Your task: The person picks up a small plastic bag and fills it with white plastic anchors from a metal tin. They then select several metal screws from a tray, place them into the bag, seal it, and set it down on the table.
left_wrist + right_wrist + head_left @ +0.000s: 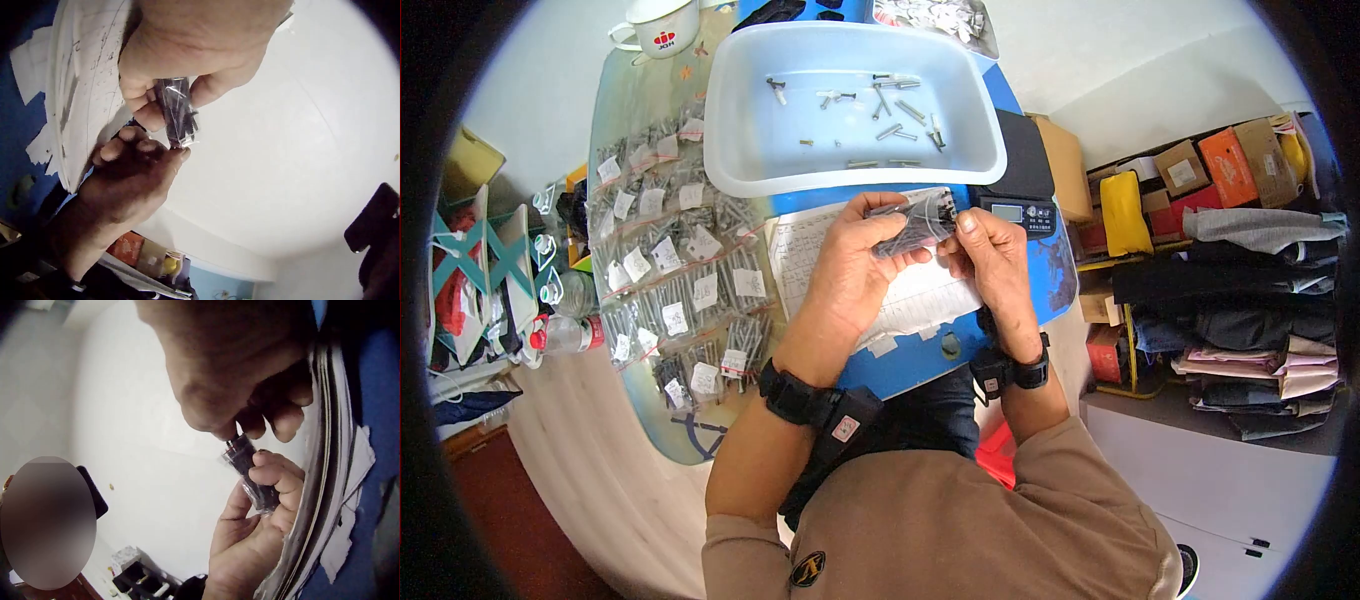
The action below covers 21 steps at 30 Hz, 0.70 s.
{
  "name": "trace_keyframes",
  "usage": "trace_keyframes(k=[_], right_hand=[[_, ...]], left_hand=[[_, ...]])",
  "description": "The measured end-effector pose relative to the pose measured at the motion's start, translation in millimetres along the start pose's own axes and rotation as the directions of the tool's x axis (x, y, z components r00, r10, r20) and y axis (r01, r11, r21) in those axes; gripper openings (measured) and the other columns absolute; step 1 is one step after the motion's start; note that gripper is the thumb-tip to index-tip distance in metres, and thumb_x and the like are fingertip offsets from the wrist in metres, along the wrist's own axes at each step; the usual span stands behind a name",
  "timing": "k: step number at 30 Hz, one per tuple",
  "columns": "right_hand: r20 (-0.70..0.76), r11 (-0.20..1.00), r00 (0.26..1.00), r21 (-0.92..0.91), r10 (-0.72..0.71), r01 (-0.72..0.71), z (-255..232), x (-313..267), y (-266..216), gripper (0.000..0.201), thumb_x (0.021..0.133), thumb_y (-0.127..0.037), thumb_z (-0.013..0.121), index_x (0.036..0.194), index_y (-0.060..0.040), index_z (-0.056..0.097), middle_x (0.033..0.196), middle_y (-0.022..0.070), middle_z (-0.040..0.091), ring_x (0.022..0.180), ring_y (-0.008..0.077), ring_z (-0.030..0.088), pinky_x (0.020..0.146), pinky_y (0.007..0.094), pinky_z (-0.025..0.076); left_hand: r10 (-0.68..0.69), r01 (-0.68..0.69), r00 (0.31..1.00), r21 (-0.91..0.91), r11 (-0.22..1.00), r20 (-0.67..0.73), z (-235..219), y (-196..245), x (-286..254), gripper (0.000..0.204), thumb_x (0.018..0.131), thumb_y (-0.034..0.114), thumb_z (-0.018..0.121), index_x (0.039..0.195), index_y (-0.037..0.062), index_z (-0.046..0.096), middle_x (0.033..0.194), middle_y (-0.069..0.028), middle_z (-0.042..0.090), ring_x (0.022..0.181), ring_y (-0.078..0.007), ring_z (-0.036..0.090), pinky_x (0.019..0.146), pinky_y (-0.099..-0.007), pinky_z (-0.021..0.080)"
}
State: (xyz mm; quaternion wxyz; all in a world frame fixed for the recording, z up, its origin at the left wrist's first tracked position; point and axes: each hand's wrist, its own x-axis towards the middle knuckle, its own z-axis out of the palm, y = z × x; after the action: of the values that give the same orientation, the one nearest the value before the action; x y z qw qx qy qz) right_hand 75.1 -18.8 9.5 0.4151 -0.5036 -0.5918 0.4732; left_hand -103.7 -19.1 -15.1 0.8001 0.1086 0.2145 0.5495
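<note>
Above an open paper notebook [905, 300], both hands meet at a small clear plastic bag [918, 222] packed with dark, slender pieces that look like screws. My left hand [850, 265] grips the bag's body between thumb and curled fingers. The thumb and index finger of my right hand [997, 250] pinch its other end. Seen from the left wrist, the bag [178, 112] is wrapped tightly round its contents. In the right wrist view, a reddish bit shows at the bag's end, right under the right fingertips.
Behind the hands stands a translucent white tub [735, 175] with several loose screws. Rows of labelled screw bags [665, 255] cover the table's left side. A digital scale [1022, 215] sits at right. A white mug [662, 30] and a tray of white pieces [935, 18] are at the back.
</note>
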Motion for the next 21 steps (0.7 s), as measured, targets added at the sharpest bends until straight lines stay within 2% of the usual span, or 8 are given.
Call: trace_keyframes(k=[5, 8, 10, 14, 16, 19, 20, 21], right_hand=[[-0.060, 0.995, 0.997, -0.087, -0.046, 0.040, -6, 2, 0, 0.037, 0.101, -0.031, 0.054, 0.074, -0.0051, 0.056, 0.063, -0.0010, 0.054, 0.050, 0.0041, 0.043, 0.044, 0.0214, 0.033], [-0.111, 0.995, 0.992, -0.074, -0.067, 0.059, -5, 1, -3, 0.035, 0.100, -0.029, 0.054, 0.075, -0.0059, 0.054, 0.063, -0.0024, 0.053, 0.051, 0.0034, 0.043, 0.045, 0.0211, 0.032], [-0.173, 0.993, 0.979, 0.035, -0.106, 0.114, 2, -2, -11, 0.027, 0.098, -0.025, 0.058, 0.080, -0.0048, 0.057, 0.063, -0.0034, 0.053, 0.053, 0.0033, 0.043, 0.045, 0.0214, 0.033], [-0.163, 0.991, 0.980, 0.059, -0.112, 0.123, 0, -10, -17, 0.022, 0.094, -0.018, 0.065, 0.079, -0.0035, 0.059, 0.063, -0.0039, 0.053, 0.057, 0.0026, 0.043, 0.048, 0.0210, 0.034], [-0.170, 0.966, 0.958, -0.160, -0.231, 0.204, -4, -9, -18, 0.021, 0.090, -0.013, 0.070, 0.075, -0.0024, 0.061, 0.063, -0.0043, 0.054, 0.058, 0.0022, 0.042, 0.049, 0.0212, 0.034], [-0.152, 0.941, 0.942, -0.209, -0.299, 0.265, -15, -7, -22, 0.026, 0.088, -0.012, 0.072, 0.068, -0.0027, 0.059, 0.061, -0.0050, 0.053, 0.058, 0.0022, 0.041, 0.048, 0.0224, 0.033], [-0.123, 0.925, 0.952, -0.299, -0.279, 0.233, -19, -7, -24, 0.029, 0.089, -0.015, 0.071, 0.066, -0.0020, 0.057, 0.057, -0.0045, 0.050, 0.055, 0.0035, 0.039, 0.046, 0.0245, 0.032], [-0.126, 0.926, 0.951, -0.298, -0.281, 0.234, -18, -8, -23, 0.029, 0.089, -0.015, 0.071, 0.066, -0.0020, 0.057, 0.057, -0.0045, 0.050, 0.055, 0.0035, 0.039, 0.046, 0.0245, 0.032]], left_hand=[[-0.012, 0.013, 1.000, 0.061, 0.998, -0.027, 2, -2, 1, 0.021, 0.088, 0.005, 0.059, 0.109, 0.0028, 0.056, 0.109, -0.0164, 0.063, 0.093, -0.0283, 0.063, 0.079, -0.0421, 0.052], [-0.020, 0.020, 1.000, 0.118, 0.993, -0.003, 2, -3, 1, 0.021, 0.088, 0.004, 0.059, 0.109, 0.0025, 0.056, 0.109, -0.0167, 0.063, 0.093, -0.0293, 0.063, 0.080, -0.0423, 0.052], [-0.018, 0.018, 1.000, 0.123, 0.992, -0.003, 2, -3, 1, 0.020, 0.087, 0.003, 0.058, 0.108, 0.0030, 0.057, 0.109, -0.0148, 0.062, 0.096, -0.0282, 0.062, 0.081, -0.0437, 0.052], [-0.011, 0.012, 1.000, 0.119, 0.993, -0.015, 3, -1, -1, 0.020, 0.087, 0.002, 0.057, 0.106, 0.0038, 0.058, 0.110, -0.0120, 0.060, 0.099, -0.0262, 0.059, 0.081, -0.0457, 0.052], [-0.018, 0.019, 1.000, 0.126, 0.992, -0.006, 3, -1, -2, 0.019, 0.086, 0.002, 0.057, 0.105, 0.0044, 0.059, 0.111, -0.0100, 0.058, 0.101, -0.0243, 0.057, 0.081, -0.0464, 0.052], [-0.013, 0.012, 1.000, 0.192, 0.981, 0.006, 6, -4, -2, 0.019, 0.086, 0.003, 0.057, 0.105, 0.0041, 0.060, 0.110, -0.0096, 0.058, 0.100, -0.0240, 0.058, 0.082, -0.0460, 0.052], [-0.014, 0.012, 1.000, 0.195, 0.981, 0.007, 6, -4, -2, 0.019, 0.086, 0.003, 0.057, 0.105, 0.0041, 0.060, 0.110, -0.0096, 0.058, 0.100, -0.0240, 0.058, 0.082, -0.0460, 0.052], [-0.006, 0.004, 1.000, 0.207, 0.978, 0.011, 5, -5, -2, 0.019, 0.087, 0.003, 0.057, 0.105, 0.0039, 0.060, 0.110, -0.0093, 0.058, 0.100, -0.0238, 0.058, 0.082, -0.0460, 0.052]])
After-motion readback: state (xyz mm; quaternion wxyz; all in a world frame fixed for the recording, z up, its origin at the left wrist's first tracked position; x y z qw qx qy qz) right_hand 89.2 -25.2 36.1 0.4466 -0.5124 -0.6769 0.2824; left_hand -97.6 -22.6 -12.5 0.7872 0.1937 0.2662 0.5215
